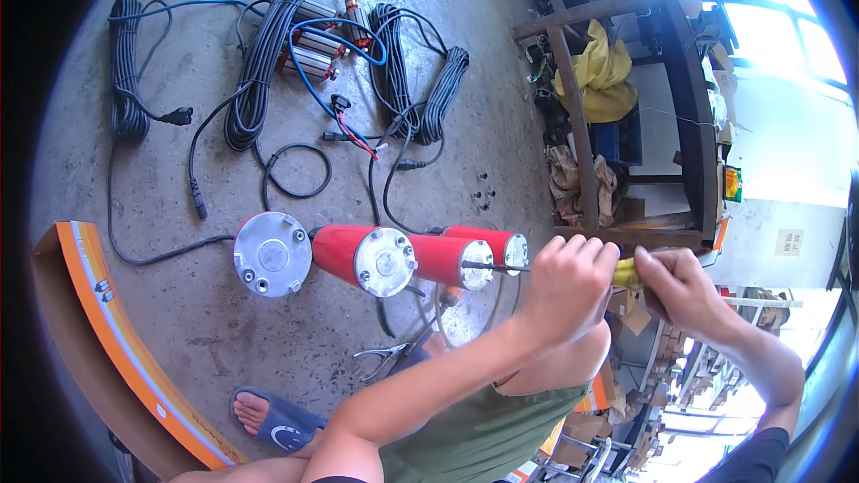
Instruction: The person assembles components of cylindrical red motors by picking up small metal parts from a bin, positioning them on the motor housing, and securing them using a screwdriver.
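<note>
Several red cylindrical motors [335,250] with silver end caps lie in a row in the middle. A screwdriver with a yellow handle [626,274] has its dark shaft [501,267] pointing left to the silver cap [476,274] of the third motor from the left. Whether its tip sits in a screw I cannot tell. My left hand [571,291] is closed around the screwdriver where shaft meets handle. Gripping the handle's rear end is my right hand [676,282], its fingers curled. The leftmost motor cap [273,255] faces upward.
Coiled black cables [268,63] and silver-and-red armatures [313,54] lie at the back. Pliers [383,362] rest near my sandalled foot [277,420]. An orange-edged carton [116,331] stands at left. A wooden rack [586,116] holding yellow sacks is at the right.
</note>
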### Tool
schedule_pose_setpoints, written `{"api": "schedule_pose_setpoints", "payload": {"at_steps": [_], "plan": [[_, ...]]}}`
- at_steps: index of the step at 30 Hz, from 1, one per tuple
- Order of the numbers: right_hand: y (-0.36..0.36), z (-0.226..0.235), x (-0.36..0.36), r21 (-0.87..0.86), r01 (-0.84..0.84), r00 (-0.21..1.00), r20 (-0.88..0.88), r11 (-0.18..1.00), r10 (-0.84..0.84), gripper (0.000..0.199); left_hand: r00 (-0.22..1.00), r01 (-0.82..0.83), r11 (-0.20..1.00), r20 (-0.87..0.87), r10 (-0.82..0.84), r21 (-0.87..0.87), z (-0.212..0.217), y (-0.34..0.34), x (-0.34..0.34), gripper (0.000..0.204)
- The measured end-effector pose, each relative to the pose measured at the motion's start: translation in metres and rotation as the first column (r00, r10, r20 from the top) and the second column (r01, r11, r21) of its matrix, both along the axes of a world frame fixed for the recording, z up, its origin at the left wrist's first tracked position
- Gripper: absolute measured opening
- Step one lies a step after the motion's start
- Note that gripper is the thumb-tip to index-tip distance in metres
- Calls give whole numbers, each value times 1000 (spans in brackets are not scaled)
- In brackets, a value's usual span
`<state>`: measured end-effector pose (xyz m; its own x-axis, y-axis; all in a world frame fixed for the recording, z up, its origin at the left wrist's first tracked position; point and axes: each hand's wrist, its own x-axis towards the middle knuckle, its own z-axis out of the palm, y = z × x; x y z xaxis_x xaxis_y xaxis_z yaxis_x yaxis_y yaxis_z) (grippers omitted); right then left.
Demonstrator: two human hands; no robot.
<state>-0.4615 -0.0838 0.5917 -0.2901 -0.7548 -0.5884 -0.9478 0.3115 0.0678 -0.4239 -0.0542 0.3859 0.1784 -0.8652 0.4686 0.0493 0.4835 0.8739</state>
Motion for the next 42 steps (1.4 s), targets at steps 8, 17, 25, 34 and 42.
{"api": "schedule_pose_setpoints", "payload": {"at_steps": [8, 17, 25, 34, 42], "plan": [[11, -6, -11, -293, -790, 597, -162, 539, 786, 31, 932, 354, 919, 13, -361, 175, 13, -26, 11, 24], [15, 21, 9, -318, -907, 348, -197, 276, 917, 40, 997, 49, 990, -68, -40, 133, 40, -8, 24, 32], [15, 3, 23, -406, -905, 212, -170, 128, 962, 38, 907, -421, 907, 28, 420, 32, 26, 6, 51, 25], [17, -1, 31, -407, -900, 225, -131, 155, 965, 33, 908, -418, 909, 19, 418, 6, 17, 7, 59, 20], [25, 6, 43, -336, -919, 259, -127, 204, 958, 40, 919, -394, 919, -25, 394, 25, 17, 16, 66, 18]]}}
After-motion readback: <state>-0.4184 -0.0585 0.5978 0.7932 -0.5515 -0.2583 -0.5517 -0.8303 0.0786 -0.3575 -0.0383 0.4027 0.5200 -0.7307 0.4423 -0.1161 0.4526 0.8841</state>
